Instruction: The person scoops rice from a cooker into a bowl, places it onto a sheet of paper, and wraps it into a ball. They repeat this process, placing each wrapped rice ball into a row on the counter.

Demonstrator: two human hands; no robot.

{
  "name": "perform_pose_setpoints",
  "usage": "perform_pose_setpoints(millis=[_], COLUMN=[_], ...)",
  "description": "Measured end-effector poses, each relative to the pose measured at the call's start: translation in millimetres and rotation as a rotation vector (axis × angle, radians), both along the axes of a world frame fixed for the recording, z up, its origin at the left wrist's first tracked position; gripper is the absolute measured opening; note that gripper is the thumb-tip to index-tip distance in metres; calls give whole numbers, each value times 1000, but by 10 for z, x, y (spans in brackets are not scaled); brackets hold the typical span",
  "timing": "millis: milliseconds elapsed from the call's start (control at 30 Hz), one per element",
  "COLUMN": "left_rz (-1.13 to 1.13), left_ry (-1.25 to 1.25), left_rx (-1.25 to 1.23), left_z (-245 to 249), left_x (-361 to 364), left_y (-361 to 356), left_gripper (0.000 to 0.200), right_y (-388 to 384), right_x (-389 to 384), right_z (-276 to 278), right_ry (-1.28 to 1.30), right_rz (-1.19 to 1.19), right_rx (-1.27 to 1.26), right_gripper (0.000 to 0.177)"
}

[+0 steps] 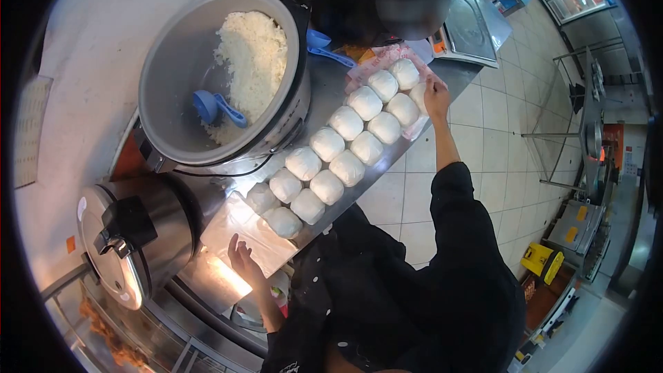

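Note:
Two rows of white rice portions (346,123) in clear wrap, squarish and rounded, run diagonally along the steel counter (390,169). At the far end they meet a pink-printed plastic sheet (387,61). My right hand (436,100) is there, fingers closed at the sheet's edge, right beside the last portion. Toward the near end, my left hand (243,260) hovers over a stack of clear plastic film (238,231), fingers apart and holding nothing. The nearest wrapped portion (282,222) rests against the film's corner.
A large cooker pot (155,90) holds cooked rice (255,55) and a blue scoop (205,106). Another blue scoop (331,54) lies beside it. A lidded steel cooker (166,221) stands at left. A scale (469,24) sits at the counter's far end, near a person in dark clothes (345,14).

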State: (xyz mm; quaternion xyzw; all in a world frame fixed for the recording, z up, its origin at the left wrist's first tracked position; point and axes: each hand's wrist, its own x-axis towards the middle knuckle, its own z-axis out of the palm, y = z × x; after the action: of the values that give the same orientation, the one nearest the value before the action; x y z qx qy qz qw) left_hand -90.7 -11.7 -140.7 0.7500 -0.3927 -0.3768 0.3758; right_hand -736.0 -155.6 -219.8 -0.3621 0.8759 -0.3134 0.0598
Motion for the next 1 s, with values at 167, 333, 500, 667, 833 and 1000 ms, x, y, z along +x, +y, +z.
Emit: perform_pose_setpoints(millis=[167, 333, 500, 667, 833, 1000], left_rz=[-23, 66, 186, 183, 145, 44], left_ry=[-63, -111, -128, -175, -73, 41], left_rx=[-81, -59, -202, -279, -348, -449], left_z=[-95, -212, -377, -274, -189, -7], left_x=[66, 285, 472, 470, 459, 419], left_y=[23, 109, 117, -50, -249, -575], left_gripper=[37, 28, 26, 25, 24, 22], right_y=[97, -151, -780, -1879, -2418, -2812], right_x=[160, 810, 2464, 3645, 4390, 4555], right_z=[-88, 1147, 2937, 2815, 1979, 1552], right_ry=[61, 313, -70, 240, 728, 716], right_rz=[91, 38, 662, 1404, 1318, 1254], right_rx=[-189, -608, -722, 21, 777, 1039], right_gripper=[45, 35, 25, 29, 48, 36])
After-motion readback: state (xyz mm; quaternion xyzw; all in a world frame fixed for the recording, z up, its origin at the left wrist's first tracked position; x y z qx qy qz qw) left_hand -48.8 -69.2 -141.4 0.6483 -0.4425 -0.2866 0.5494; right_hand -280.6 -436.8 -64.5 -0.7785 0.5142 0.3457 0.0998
